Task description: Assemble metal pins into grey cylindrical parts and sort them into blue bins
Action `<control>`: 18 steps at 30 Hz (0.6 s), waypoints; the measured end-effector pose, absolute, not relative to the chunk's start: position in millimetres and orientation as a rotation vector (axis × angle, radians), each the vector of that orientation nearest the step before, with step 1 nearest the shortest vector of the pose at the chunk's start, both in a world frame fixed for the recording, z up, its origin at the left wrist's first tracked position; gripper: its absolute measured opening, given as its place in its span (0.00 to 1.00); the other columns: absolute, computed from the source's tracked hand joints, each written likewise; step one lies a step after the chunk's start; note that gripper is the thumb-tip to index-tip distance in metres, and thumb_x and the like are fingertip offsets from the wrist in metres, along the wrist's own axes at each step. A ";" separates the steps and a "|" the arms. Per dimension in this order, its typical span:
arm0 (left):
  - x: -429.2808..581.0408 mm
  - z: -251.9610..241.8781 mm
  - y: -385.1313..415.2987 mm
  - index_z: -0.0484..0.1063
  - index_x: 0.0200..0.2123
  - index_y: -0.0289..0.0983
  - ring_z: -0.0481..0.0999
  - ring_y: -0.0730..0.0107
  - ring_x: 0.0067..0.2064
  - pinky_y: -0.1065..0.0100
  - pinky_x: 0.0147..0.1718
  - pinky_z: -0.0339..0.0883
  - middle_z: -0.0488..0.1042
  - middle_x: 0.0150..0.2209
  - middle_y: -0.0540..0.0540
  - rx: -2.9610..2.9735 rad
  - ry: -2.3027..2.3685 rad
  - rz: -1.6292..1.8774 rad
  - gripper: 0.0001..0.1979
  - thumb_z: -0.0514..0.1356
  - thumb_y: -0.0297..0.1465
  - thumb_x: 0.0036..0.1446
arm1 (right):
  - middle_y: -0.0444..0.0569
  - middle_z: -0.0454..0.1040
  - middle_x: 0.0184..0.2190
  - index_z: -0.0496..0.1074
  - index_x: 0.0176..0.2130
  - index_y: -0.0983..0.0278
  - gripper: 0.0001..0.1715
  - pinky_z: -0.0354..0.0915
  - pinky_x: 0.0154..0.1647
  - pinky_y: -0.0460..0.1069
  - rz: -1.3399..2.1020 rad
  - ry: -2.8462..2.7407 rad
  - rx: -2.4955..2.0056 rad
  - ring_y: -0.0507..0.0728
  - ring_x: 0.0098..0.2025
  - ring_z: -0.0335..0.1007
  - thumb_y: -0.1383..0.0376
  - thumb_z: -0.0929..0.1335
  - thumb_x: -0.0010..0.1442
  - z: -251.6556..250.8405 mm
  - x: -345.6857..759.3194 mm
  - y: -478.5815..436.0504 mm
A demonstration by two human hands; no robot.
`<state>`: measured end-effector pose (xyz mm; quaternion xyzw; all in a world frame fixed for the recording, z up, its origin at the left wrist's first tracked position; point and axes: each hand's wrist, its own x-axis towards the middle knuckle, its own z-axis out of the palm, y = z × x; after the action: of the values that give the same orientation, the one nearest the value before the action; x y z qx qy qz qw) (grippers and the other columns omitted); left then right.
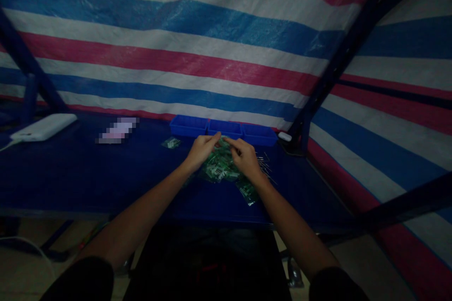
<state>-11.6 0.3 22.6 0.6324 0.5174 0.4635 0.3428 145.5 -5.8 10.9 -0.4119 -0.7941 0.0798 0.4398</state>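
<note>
Over a pile of small clear-and-green plastic bags (pixel 219 169), my two hands meet at a small plastic bag (pixel 223 141). My left hand (pixel 204 149) pinches its left side between thumb and fingers. My right hand (pixel 245 154) is closed at the bag's right side, index finger reaching toward the left fingertips. What is inside the held bag is too dark and small to make out. Thin metal rods (pixel 265 168) lie loose to the right of my right hand. One bag (pixel 247 191) lies nearer the table's front edge, and another bag (pixel 171 143) is off to the left.
Three joined blue bins (pixel 189 126) stand behind the pile. On the blue table (pixel 88 174) are a white power bank (pixel 45 127) with a cable, a blurred-out flat object (pixel 118 130) and a small white object (pixel 285 137). Dark frame posts (pixel 328 70) and striped sheeting surround the table.
</note>
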 end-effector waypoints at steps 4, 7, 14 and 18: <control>-20.7 25.7 15.6 0.71 0.26 0.33 0.57 0.79 0.18 0.74 0.16 0.46 0.68 0.21 0.48 1.329 1.324 1.153 0.15 0.58 0.41 0.47 | 0.49 0.69 0.33 0.68 0.48 0.61 0.21 0.61 0.37 0.49 0.204 -1.953 -1.014 0.55 0.35 0.65 0.68 0.60 0.55 8.6 142.0 -5.6; -31.2 31.4 32.4 0.70 0.32 0.35 0.55 0.81 0.16 0.74 0.15 0.42 0.68 0.23 0.49 1.132 1.375 1.286 0.18 0.56 0.45 0.47 | 0.50 0.69 0.36 0.66 0.49 0.63 0.21 0.61 0.37 0.49 0.234 -1.843 -1.025 0.55 0.37 0.65 0.66 0.61 0.55 6.7 142.2 -3.3; -90.9 31.0 49.4 0.73 0.30 0.36 0.71 0.59 0.32 0.67 0.26 0.58 0.74 0.28 0.41 1.528 1.968 1.081 0.29 0.47 0.54 0.49 | 0.42 0.62 0.21 0.69 0.41 0.63 0.17 0.56 0.30 0.47 0.224 -1.664 -1.147 0.53 0.27 0.60 0.66 0.59 0.52 12.5 153.9 -0.7; -133.4 20.5 44.7 0.69 0.29 0.34 0.69 0.44 0.43 0.59 0.34 0.61 0.73 0.35 0.35 1.577 2.318 0.910 0.21 0.60 0.48 0.42 | 0.39 0.56 0.17 0.69 0.34 0.63 0.16 0.51 0.26 0.46 0.283 -1.541 -1.173 0.52 0.22 0.55 0.69 0.56 0.49 16.9 162.4 -0.8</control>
<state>-133.4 44.7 20.5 0.5325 0.7828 0.3072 0.0967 162.4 -0.8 16.9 -0.4971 -0.6534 0.1198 0.5582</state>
